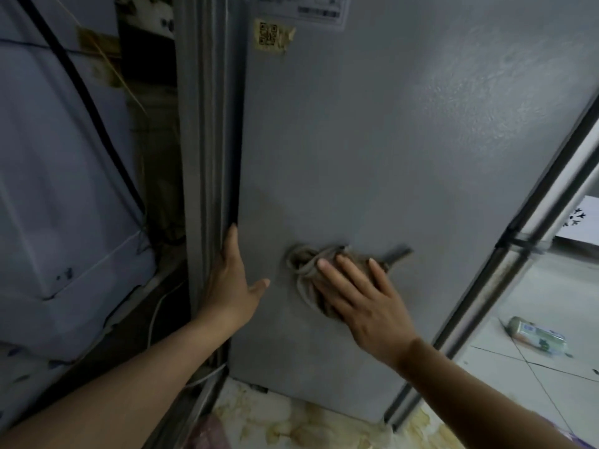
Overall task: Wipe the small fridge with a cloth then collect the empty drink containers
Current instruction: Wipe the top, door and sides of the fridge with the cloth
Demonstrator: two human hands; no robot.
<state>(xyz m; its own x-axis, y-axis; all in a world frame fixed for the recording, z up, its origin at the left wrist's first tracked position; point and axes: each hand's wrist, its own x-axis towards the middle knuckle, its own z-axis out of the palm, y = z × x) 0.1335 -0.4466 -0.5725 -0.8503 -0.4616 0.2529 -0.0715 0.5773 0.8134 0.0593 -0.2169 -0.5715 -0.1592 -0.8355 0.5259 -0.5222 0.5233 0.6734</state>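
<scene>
Low down, right hand (363,306) flat, pressing cloth (311,270) to fridge (389,140), left hand (231,280) open on edge, QR sticker (270,35) unreadable

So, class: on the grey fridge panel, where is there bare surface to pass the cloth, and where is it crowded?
Bare: the wide stretch of fridge panel above the cloth, below the sticker, across to the right edge. Crowded: the lower left, where the left hand rests at the edge and the right hand presses the cloth.

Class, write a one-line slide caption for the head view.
Right hand presses cloth on fridge; left hand braces its edge.
</scene>
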